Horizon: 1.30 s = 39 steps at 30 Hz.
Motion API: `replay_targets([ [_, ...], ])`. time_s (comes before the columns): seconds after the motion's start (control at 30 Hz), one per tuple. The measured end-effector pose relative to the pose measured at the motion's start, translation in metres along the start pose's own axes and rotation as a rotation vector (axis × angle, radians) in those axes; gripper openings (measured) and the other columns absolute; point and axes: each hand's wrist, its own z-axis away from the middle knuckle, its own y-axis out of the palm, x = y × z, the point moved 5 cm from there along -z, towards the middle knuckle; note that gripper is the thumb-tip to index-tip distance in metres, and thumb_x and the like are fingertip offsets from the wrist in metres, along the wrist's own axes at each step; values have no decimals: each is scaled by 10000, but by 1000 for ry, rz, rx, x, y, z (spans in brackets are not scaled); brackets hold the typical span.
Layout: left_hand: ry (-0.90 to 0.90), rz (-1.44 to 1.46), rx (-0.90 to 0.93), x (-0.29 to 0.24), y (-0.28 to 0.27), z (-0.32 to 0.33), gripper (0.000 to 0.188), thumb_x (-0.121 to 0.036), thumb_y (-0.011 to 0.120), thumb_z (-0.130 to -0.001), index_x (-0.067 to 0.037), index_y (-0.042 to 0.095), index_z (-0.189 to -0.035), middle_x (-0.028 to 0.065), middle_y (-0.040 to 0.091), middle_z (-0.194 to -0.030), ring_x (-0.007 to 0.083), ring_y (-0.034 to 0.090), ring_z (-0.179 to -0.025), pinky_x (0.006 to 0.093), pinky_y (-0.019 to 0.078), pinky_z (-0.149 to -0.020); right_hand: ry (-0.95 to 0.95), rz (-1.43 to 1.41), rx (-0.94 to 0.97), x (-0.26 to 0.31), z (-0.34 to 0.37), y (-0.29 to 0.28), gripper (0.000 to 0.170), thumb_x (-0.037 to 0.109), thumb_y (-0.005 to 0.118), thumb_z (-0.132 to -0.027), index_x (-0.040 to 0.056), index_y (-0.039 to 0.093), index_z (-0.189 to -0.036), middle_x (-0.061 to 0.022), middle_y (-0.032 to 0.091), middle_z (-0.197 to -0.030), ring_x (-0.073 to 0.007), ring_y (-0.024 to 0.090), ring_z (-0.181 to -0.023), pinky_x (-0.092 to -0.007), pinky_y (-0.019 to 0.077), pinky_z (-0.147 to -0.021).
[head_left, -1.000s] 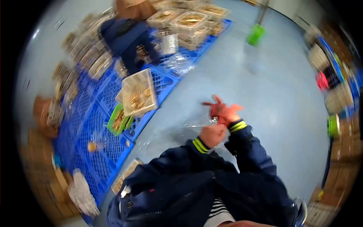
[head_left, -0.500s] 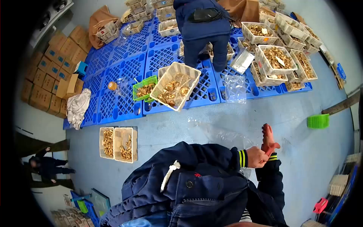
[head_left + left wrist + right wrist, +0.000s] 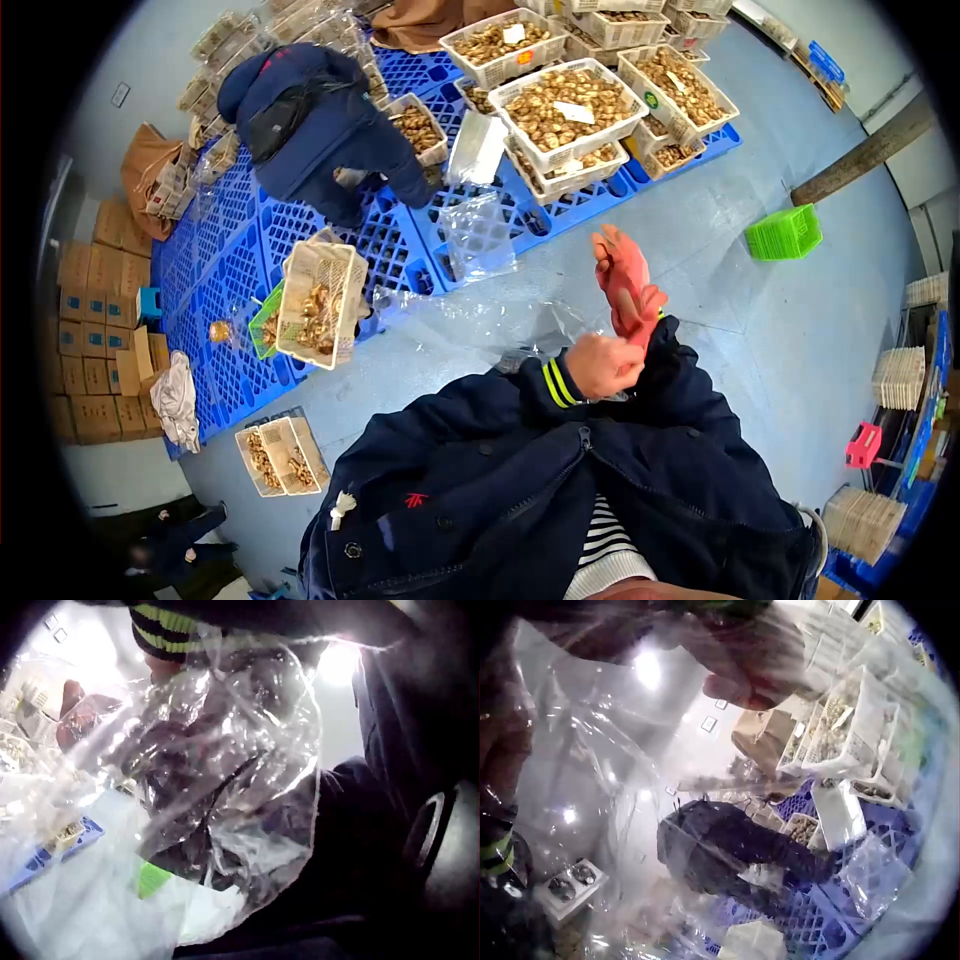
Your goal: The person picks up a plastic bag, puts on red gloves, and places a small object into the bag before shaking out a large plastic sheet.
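In the head view my right hand [image 3: 628, 285] is held up in a thin red glove [image 3: 624, 262], its fingers extended and the thumb out to the side. My bare left hand [image 3: 603, 366] curls at that wrist and grips the glove's lower edge. Clear plastic film [image 3: 545, 325] spreads to the left of both hands, over the floor. The same crinkled film [image 3: 225, 750] fills the left wrist view and hides most of the hands there. Through film in the right wrist view, fingertips [image 3: 739, 690] show at the top.
Blue pallets [image 3: 235, 350] carry crates of mushrooms [image 3: 568, 115] and a tilted white crate [image 3: 325, 300]. Another person [image 3: 310, 130] bends over the pallets. Two small crates [image 3: 283, 455] sit on the floor. Stacked green baskets [image 3: 783, 233] stand at right, near a pole [image 3: 865, 150].
The head view has swung around, shifting the pallets and crates across it. My left hand stays at the right wrist, while the gloved right hand now points up and leftward.
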Motion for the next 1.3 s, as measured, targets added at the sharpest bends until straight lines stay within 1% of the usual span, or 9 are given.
replay_targets([
  [0.07,-223,132,-116,31,-8,-42,100,-140,599,-753,-61,573,-697,68,557,-582,200,574,-541,285,430,-486,-624,267,261,46,-20,-8,403,276,504,-861,53,453,-1193,-50,554,-967,-70,474,-732,-166,404,-537],
  [0.1,-270,252,-182,56,-14,-59,108,-138,593,-777,-45,579,-725,62,578,-628,166,582,-571,268,439,-512,-53,-87,181,64,-53,-20,427,307,502,-862,38,451,-1190,-58,551,-1000,-74,483,-734,-159,398,-545],
  [0.37,-297,879,-688,240,-109,-174,367,-305,291,-957,-17,513,-908,76,589,-813,111,577,-703,229,459,-631,-149,343,80,194,-189,-39,400,351,484,-863,39,548,-1104,-62,624,-907,-84,536,-695,-198,378,-570],
  [0.6,-515,836,-426,280,-100,-293,338,-322,304,-949,-45,487,-1013,49,591,-813,58,477,-595,188,396,-555,-474,812,521,228,-243,52,371,173,585,-821,26,513,-1154,-29,587,-934,-96,536,-820,-233,431,-714],
  [0.67,-454,674,-448,278,-107,-319,312,-288,327,-945,-37,479,-1051,41,565,-834,54,459,-619,184,393,-570,68,808,356,241,-260,65,300,196,589,-831,6,571,-1062,3,593,-812,-79,524,-744,-219,429,-664],
  [0.87,-740,342,-758,292,-160,-336,272,-218,402,-920,-50,514,-1102,-25,506,-646,23,394,-501,165,316,-470,51,315,260,268,-408,1,249,249,545,-855,23,601,-944,-21,595,-747,-100,537,-609,-221,439,-579],
  [1.07,-236,-345,-1303,184,-246,-430,156,-110,423,-885,23,504,-875,-1,446,-656,33,380,-522,180,299,-447,-11,-121,300,373,-529,-27,243,253,513,-878,48,550,-1002,-42,607,-861,-150,571,-777,-267,468,-703],
  [1.13,-25,-1882,-927,135,-236,-464,197,-157,416,-889,10,469,-798,33,459,-666,60,401,-505,206,323,-433,-102,-174,265,425,-537,-27,241,254,520,-874,62,555,-1015,-32,599,-895,-155,564,-814,-268,465,-745],
  [1.3,495,-729,-940,106,-201,-513,357,-433,341,-906,-107,406,-776,38,467,-641,123,419,-468,269,358,-436,-123,-163,319,484,-580,-52,288,257,480,-888,74,523,-1106,-20,578,-989,-159,549,-859,-292,438,-807],
])
